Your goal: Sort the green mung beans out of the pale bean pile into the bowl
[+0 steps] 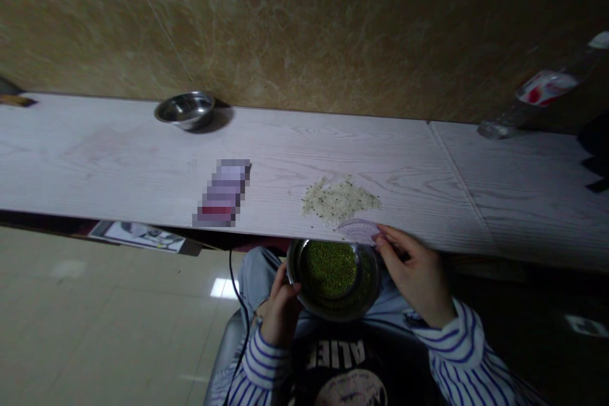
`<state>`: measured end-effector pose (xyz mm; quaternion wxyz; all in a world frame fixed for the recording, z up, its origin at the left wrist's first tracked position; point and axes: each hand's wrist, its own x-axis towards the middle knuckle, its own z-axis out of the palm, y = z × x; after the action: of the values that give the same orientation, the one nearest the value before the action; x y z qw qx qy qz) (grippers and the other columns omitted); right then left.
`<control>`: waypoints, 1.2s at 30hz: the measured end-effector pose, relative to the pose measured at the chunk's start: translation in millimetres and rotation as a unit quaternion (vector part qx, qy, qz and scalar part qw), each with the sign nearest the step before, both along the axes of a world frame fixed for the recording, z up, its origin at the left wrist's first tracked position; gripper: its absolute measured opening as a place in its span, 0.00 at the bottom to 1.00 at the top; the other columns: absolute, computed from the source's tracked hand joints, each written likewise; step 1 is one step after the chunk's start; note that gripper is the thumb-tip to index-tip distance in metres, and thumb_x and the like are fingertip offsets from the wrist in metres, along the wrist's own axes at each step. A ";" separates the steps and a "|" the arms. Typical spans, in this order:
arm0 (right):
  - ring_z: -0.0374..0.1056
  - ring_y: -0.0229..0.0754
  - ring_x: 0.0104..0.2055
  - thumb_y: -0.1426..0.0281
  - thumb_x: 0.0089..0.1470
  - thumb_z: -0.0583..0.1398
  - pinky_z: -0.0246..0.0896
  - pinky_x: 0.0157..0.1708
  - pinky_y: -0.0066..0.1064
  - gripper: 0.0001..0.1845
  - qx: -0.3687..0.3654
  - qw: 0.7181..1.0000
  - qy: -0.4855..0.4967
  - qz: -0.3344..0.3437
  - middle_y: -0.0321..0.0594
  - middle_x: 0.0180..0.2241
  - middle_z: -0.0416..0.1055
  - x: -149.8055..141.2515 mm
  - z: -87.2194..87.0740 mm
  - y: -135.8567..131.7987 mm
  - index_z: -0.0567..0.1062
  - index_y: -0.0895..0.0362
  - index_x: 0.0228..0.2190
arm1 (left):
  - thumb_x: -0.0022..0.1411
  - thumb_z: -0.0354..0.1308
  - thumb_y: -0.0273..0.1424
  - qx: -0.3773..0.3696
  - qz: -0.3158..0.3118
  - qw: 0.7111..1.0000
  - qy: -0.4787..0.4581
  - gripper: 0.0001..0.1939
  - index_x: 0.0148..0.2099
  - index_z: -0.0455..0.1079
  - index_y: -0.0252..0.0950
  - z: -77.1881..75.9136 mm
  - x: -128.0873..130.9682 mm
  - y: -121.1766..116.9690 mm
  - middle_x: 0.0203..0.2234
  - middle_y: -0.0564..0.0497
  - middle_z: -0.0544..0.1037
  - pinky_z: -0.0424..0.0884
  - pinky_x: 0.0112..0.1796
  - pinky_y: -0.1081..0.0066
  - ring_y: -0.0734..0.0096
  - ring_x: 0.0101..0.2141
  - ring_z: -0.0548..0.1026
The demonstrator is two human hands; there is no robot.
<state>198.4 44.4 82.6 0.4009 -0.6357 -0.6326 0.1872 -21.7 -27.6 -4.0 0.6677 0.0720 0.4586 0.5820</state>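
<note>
A steel bowl [333,311] of small green beans [329,268] is held by its left rim in my left hand [281,307], just below the table's front edge. My right hand [413,269] pinches a clear, protractor-shaped piece of plastic [359,229] by its right end. That plastic lies low over the table edge, at the near side of a spread pile of white rice grains [339,198]. Dark specks, perhaps beans, are scattered among the rice. A few loose specks lie near the edge.
A second steel bowl [186,110] stands by the wall at the back left of the pale wooden table [280,146]. A pixelated flat object [222,193] lies left of the rice. A clear bottle [528,101] stands at the right. A black cable [243,311] hangs beside my left leg.
</note>
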 end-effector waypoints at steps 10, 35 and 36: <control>0.81 0.48 0.36 0.64 0.58 0.61 0.79 0.40 0.36 0.15 -0.005 0.999 0.009 0.051 0.45 0.37 0.84 -13.5 3.5 -1.8 0.84 0.55 0.42 | 0.50 0.65 0.29 0.010 0.010 1.000 -0.022 0.25 0.53 0.77 0.45 5.3 0.6 1.0 0.46 0.47 0.82 0.71 0.50 0.52 0.42 0.52 0.76; 0.82 0.50 0.38 0.62 0.58 0.60 0.79 0.41 0.37 0.17 -0.020 0.997 0.030 0.071 0.48 0.38 0.84 -28.0 7.7 15.8 0.84 0.57 0.43 | 0.53 0.65 0.29 0.074 0.048 0.996 -0.007 0.25 0.55 0.77 0.45 2.1 -26.9 3.5 0.49 0.48 0.82 0.71 0.51 0.57 0.48 0.54 0.74; 0.82 0.50 0.38 0.61 0.58 0.60 0.79 0.42 0.38 0.18 -0.017 0.998 0.030 0.051 0.49 0.38 0.84 -24.3 5.9 16.0 0.84 0.58 0.43 | 0.53 0.65 0.30 0.069 0.045 0.997 -0.005 0.25 0.55 0.78 0.44 2.4 -25.6 3.9 0.49 0.48 0.82 0.71 0.50 0.59 0.49 0.54 0.74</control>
<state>174.1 60.5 88.5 0.3988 -0.6032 -0.6489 0.2368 -47.3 -23.7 -1.5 0.6365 0.0941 0.4164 0.6423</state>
